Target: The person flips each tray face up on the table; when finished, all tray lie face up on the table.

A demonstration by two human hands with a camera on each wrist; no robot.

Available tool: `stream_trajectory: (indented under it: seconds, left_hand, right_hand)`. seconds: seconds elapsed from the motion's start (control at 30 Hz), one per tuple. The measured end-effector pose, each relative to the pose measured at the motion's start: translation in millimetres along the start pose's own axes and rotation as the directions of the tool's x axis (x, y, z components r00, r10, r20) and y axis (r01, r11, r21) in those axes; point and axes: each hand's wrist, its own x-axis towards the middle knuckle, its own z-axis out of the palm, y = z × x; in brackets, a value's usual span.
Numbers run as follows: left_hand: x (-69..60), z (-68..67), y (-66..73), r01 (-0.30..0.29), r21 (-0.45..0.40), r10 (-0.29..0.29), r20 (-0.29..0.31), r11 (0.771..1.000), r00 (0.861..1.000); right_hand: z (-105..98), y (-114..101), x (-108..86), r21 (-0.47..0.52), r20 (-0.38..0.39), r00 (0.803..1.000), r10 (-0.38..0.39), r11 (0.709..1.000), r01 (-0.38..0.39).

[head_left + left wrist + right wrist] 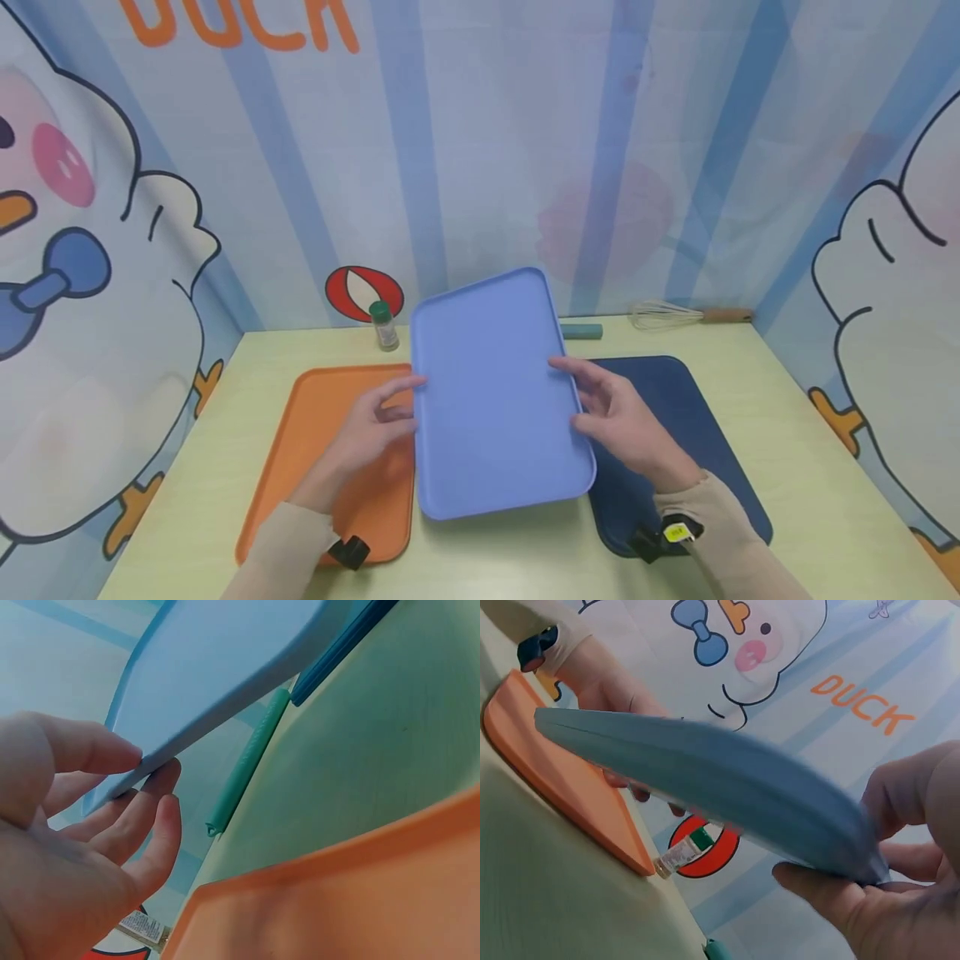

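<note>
A: Blue tray (495,408) is up off the tbl (510,558), tilted, btwn orange tray (315,417) on the L & navy tray (682,433) on the R!
B: Grip?
A: L hand (367,429), fingers pinching its L edge. R hand (626,421), fingers & thumb on the R edge, holding it too.
B: Back of tbl?
A: Small jar (385,329) back L, green stick (582,331) & whisk (690,315) back R, nr the cloth (510,150).
</note>
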Motion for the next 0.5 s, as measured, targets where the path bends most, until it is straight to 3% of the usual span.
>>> stream_trajectory:
  seconds: [0.3,0.5]
  left_hand:
    - [-4.9,-6.9,-0.5,0.003,-0.001,-0.003,-0.040,1.000,0.999]
    - [-4.3,-7.4,-2.0,0.010,0.009,-0.010,-0.041,1.000,0.999]
  right_hand:
    - [3.2,7.4,0.9,-0.219,-0.043,0.990,0.136,0.965,-0.143]
    - [0.2,8.3,-0.5,-0.377,-0.051,0.989,0.136,0.915,-0.145]
